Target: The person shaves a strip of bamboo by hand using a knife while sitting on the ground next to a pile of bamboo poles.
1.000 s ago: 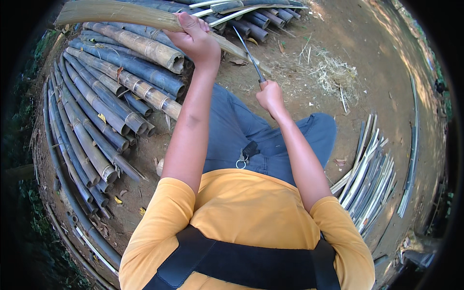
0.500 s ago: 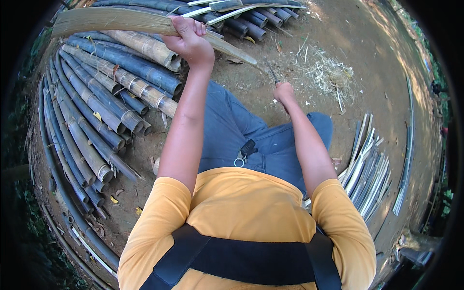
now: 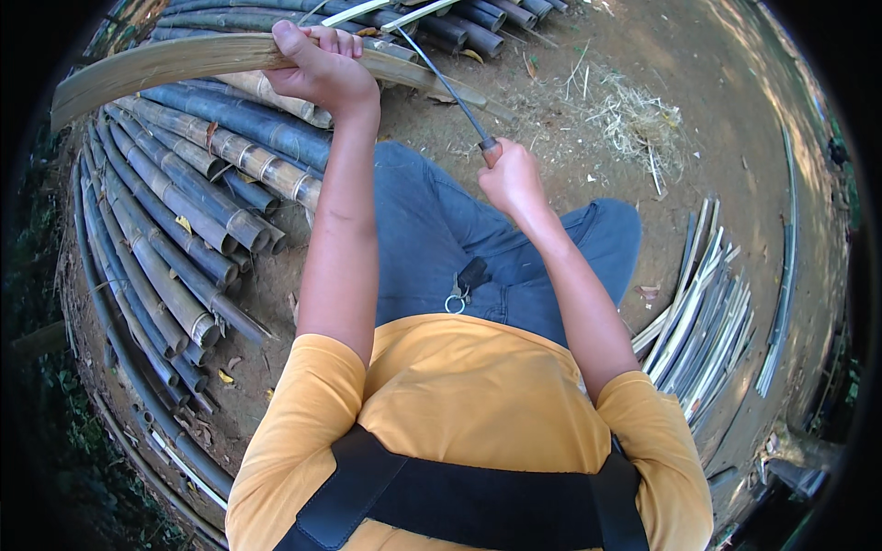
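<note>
The ground [image 3: 570, 174] is bare earth. A stack of bamboo poles [image 3: 175, 211] lies on it at the person's left, ends pointing toward the legs. A bundle of split bamboo strips [image 3: 707, 312] lies on the ground at the person's right, well apart from the stack. A patch of dry shavings [image 3: 634, 119] lies ahead, beyond the right knee.

The person sits with legs in blue trousers [image 3: 432, 239] and wears an orange shirt [image 3: 459, 413] crossed by a black strap [image 3: 459, 505]. A key ring [image 3: 456, 301] hangs at the waist.

Left arm: extended forward and up, elbow nearly straight. The left hand [image 3: 322, 69] is at the top of the view. Its fingers [image 3: 331, 41] wrap fully over a long split bamboo slat [image 3: 175, 60], with the thumb on the near side. The slat runs crosswise, from the far left edge, through the fist, and on to the right, above the stack of poles.

Right arm: bent, forearm angled forward over the right thigh. The right hand [image 3: 513, 179] is closed in a fist on the handle of a knife [image 3: 450, 87]. The handle end shows just above the fist. The blade runs up and to the left from the fingers and meets the slat just to the right of the left hand. The exact contact point of blade and slat cannot be told.
</note>
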Available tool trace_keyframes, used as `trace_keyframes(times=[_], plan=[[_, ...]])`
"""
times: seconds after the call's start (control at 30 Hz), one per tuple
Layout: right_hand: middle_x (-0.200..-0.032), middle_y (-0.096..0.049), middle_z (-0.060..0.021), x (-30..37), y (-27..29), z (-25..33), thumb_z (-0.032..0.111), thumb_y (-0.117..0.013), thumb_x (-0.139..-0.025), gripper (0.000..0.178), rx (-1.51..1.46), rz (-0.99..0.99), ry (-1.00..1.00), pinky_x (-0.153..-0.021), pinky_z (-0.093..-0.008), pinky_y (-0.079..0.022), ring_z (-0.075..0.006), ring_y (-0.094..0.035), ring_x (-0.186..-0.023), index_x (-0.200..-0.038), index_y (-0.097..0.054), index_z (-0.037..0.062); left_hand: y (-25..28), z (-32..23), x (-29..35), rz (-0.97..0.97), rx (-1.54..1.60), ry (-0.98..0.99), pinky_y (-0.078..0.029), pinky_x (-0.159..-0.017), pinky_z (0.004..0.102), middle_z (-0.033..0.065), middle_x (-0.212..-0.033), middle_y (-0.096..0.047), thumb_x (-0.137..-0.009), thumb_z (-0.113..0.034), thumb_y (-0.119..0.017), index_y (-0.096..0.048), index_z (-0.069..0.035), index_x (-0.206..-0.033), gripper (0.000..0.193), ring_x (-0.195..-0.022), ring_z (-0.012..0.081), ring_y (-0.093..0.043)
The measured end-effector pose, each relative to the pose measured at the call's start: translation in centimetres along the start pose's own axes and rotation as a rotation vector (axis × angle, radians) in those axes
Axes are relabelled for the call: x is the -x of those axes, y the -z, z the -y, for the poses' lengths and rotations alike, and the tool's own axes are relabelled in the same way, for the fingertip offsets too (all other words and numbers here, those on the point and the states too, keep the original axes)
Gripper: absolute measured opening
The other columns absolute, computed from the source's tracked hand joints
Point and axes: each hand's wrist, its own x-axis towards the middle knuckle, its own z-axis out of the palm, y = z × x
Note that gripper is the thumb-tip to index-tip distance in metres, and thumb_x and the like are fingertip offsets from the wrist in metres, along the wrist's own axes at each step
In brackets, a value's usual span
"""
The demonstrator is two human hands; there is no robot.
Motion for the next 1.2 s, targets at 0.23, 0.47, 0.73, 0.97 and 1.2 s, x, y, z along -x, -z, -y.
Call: trace_keyframes(times=[0.23, 0.47, 0.73, 0.97, 1.2], plan=[[-0.101, -0.069, -0.0267, -4.4, -4.0, -4.8, 0.02, -0.058, -0.093, 0.024, 0.065, -0.035, -0.157, -0.085, -0.0499, -0.052, -0.0425, -0.066, -0.099, -0.103, -0.068, 0.0, -0.2, -0.4, 0.4, -0.061, 0.044, -0.052, -0.031, -0.037, 0.0272, -0.0011, -0.051, -0.036, -0.097, -0.039, -0.058, -0.038, -0.011, -0.072, 0.043, -0.04, 0.0077, -0.034], [-0.113, -0.067, -0.0266, -8.7, -4.4, -11.6, 0.026, -0.056, -0.097, 0.032, 0.121, 0.005, -0.454, -0.093, -0.047, -0.051, -0.0384, -0.064, -0.111, -0.11, -0.068, -0.0011, -0.4, -0.8, 0.8, -0.024, 0.05, -0.026, -0.032, -0.038, 0.0275, -0.0009, -0.05, -0.035, -0.097, -0.04, -0.056, -0.037, -0.011, -0.071, 0.043, -0.04, 0.0088, -0.034], [-0.094, -0.068, -0.0292, -4.0, -1.1, -6.5, 0.017, -0.059, -0.09, 0.023, 0.006, -0.09, -0.145, -0.08, -0.0502, -0.051, -0.0451, -0.066, -0.093, -0.099, -0.066, -0.0027, -0.2, 0.4, 0.2, -0.014, -0.005, -0.116, -0.035, -0.04, 0.0261, -0.001, -0.055, -0.039, -0.101, -0.04, -0.056, -0.035, -0.012, -0.082, 0.04, -0.044, 0.008, -0.037], [-0.088, -0.068, -0.0265, -0.2, -0.5, 1.0, 0.009, -0.059, -0.083, 0.015, -0.117, 0.008, -0.016, -0.08, -0.0488, -0.052, -0.0439, -0.067, -0.09, -0.091, -0.063, -0.0031, 0.1, 1.4, -0.3, 0.097, -0.091, -0.102, -0.039, -0.043, 0.0279, -0.0005, -0.059, -0.04, -0.099, -0.048, -0.054, -0.03, -0.015, -0.091, 0.041, -0.048, 0.0096, -0.042], [-0.102, -0.069, -0.0271, -4.8, -4.0, -4.6, 0.02, -0.061, -0.092, 0.026, -0.028, -0.017, -0.224, -0.086, -0.0475, -0.052, -0.041, -0.067, -0.101, -0.104, -0.068, -0.0019, -3.3, -0.4, 1.7, -0.116, -0.046, -0.06, -0.031, -0.044, 0.0236, -0.0052, -0.064, -0.035, -0.103, -0.034, -0.055, -0.039, -0.015, -0.087, 0.03, -0.051, 0.0064, -0.033]])
